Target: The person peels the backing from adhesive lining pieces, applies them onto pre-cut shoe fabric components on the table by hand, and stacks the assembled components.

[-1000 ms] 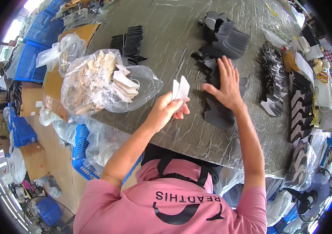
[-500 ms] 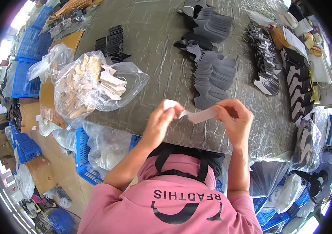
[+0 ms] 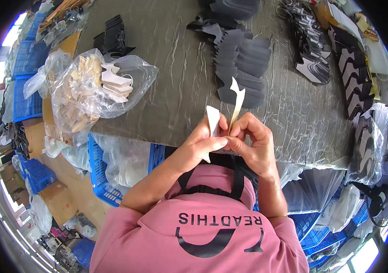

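Close together at the table's near edge, both my hands are closed on thin, pale cut pieces. My left hand (image 3: 203, 142) pinches a flat white piece (image 3: 213, 120), with a pointed end showing below the fingers. Between thumb and fingers of my right hand (image 3: 254, 142) stands a narrow, cream-coloured curved piece (image 3: 236, 103) with a notched tip. My thumbs almost meet, and the lower ends of both pieces are hidden by the fingers. Just beyond lies a fanned stack of grey cut pieces (image 3: 244, 59). To the left, a clear plastic bag (image 3: 146, 75) holds beige and white cut pieces (image 3: 114, 84).
The dark, crinkled table covering (image 3: 171, 54) spreads ahead of me. A black stack (image 3: 112, 36) lies at the far left, black-and-white stacks (image 3: 312, 63) at the right. Blue crates (image 3: 97, 168) stand below the edge. A fan (image 3: 380, 200) is at the lower right.
My hands have come together from apart. The pale strip once stretched level between them is now upright in my right hand. The whole view has shifted slightly.
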`<state>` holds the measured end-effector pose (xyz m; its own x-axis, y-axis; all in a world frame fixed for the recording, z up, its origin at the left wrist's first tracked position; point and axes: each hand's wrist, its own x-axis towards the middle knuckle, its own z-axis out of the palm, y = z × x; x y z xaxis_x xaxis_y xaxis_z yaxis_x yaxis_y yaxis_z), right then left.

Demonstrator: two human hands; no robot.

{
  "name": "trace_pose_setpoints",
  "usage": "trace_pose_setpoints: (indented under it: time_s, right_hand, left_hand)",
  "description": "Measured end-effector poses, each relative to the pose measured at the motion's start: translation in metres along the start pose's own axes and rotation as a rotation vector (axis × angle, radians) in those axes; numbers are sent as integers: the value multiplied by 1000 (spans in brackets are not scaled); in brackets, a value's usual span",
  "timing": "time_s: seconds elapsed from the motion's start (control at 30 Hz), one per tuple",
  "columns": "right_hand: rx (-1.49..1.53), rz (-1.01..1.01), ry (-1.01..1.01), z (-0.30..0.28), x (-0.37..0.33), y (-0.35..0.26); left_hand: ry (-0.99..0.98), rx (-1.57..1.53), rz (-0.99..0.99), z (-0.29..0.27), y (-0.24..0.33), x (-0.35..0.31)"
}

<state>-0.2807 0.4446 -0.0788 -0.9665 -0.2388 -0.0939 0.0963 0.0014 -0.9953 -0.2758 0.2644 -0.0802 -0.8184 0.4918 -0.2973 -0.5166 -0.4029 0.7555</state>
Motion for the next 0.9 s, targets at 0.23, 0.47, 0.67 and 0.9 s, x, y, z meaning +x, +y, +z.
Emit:
trace_pose_setpoints:
  time_s: [0.23, 0.47, 0.67, 0.9]
  right_hand:
    - [-168, 8, -39, -4, -6, -1]
    - [-214, -20, -61, 5, -9, -1]
    - [230, 138, -65, 1, -15, 9]
    - [1149, -197, 623, -69, 7, 10]
  left_hand:
    - [9, 44, -28, 4, 0, 2]
    - [37, 49, -80, 1, -1, 0]
    - [32, -75, -177, -5, -1, -4]
    - [53, -38, -175, -15, -8, -22]
